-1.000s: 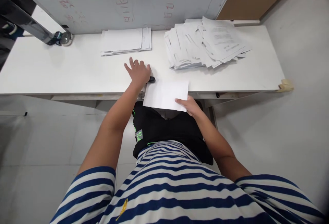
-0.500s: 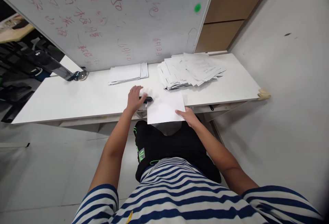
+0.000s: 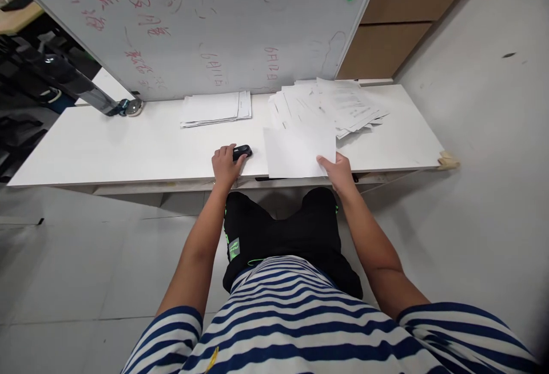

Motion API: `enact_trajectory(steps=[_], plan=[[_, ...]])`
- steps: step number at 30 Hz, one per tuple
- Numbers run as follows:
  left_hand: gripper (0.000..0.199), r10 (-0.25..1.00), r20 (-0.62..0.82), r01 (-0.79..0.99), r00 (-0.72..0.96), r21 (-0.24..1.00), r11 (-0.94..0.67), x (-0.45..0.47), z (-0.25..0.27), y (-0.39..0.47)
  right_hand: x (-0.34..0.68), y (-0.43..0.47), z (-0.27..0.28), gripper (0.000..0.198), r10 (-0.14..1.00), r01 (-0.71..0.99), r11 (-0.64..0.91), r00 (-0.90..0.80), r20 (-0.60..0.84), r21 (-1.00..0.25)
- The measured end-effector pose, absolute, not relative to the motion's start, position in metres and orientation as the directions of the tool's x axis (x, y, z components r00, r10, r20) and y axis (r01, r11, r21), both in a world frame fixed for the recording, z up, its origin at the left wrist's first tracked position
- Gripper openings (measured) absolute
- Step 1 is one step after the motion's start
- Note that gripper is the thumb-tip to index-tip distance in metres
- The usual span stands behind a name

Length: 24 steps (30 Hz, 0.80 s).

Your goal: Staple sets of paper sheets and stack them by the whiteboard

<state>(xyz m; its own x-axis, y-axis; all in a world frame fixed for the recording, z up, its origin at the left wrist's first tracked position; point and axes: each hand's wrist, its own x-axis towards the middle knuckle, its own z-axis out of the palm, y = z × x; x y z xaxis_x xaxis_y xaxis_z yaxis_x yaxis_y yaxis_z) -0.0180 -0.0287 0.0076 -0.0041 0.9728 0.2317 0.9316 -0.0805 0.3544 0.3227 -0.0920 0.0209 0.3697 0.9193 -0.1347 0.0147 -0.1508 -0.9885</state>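
My left hand (image 3: pixel 225 165) is curled around the rear end of a black stapler (image 3: pixel 243 152) on the white desk, close to its front edge. The stapler's front end points right, toward the paper. With thumb on top, my right hand (image 3: pixel 340 172) pinches the lower right corner of a white sheet of paper (image 3: pixel 295 154); whether more than one sheet is held I cannot tell. This paper overlaps the near side of a messy heap of printed papers (image 3: pixel 355 105). Behind my left hand lies a neater stack of papers (image 3: pixel 214 108).
A whiteboard (image 3: pixel 240 25) with red writing stands along the back of the desk (image 3: pixel 107 151). Brown boxes (image 3: pixel 386 48) rise at the back right, beside a wall (image 3: pixel 484 105). At the desk's left end leans a dark, clear-sided cylindrical object (image 3: pixel 94 91).
My right hand has carried the paper right and away from me, over the heap's near edge. My left hand, with fingers apart before, has closed on the stapler. The view has shifted slightly.
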Motion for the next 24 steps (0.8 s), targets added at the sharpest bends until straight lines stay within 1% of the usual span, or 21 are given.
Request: enact_trajectory(steps=[2,5,8,12,18,20,24], plan=[[0.049,0.973,0.23,0.932,-0.015,0.356,-0.07,-0.018,0.007,-0.029,0.314,-0.097,0.012,0.043,0.913,-0.039,-0.19,0.359,-0.191,-0.981],[0.049,0.974,0.225,0.93,-0.025,0.362,-0.06,-0.017,0.007,-0.03,0.303,-0.103,-0.002,0.044,0.907,-0.108,-0.182,0.366,-0.209,-0.977],[0.048,0.974,0.223,0.929,-0.03,0.365,-0.055,-0.015,0.007,-0.029,0.297,-0.106,-0.014,0.046,0.899,-0.124,-0.164,0.39,-0.2,-0.979],[0.046,0.976,0.217,0.935,-0.028,0.35,-0.051,-0.017,0.007,-0.028,0.294,-0.109,-0.024,0.047,0.91,-0.134,-0.179,0.353,-0.216,-0.975],[0.051,0.985,0.15,0.949,0.082,0.289,-0.123,-0.027,0.009,-0.022,0.289,-0.112,-0.026,0.044,0.911,-0.176,-0.187,0.337,-0.238,-0.966],[0.048,0.984,0.152,0.949,0.093,0.284,-0.134,-0.029,0.011,-0.019,0.285,-0.109,-0.022,0.046,0.911,-0.184,-0.192,0.333,-0.245,-0.964],[0.032,0.977,0.149,0.952,0.15,0.246,-0.184,-0.032,0.011,-0.016,0.267,-0.089,-0.007,0.05,0.931,-0.195,-0.183,0.282,-0.234,-0.964]])
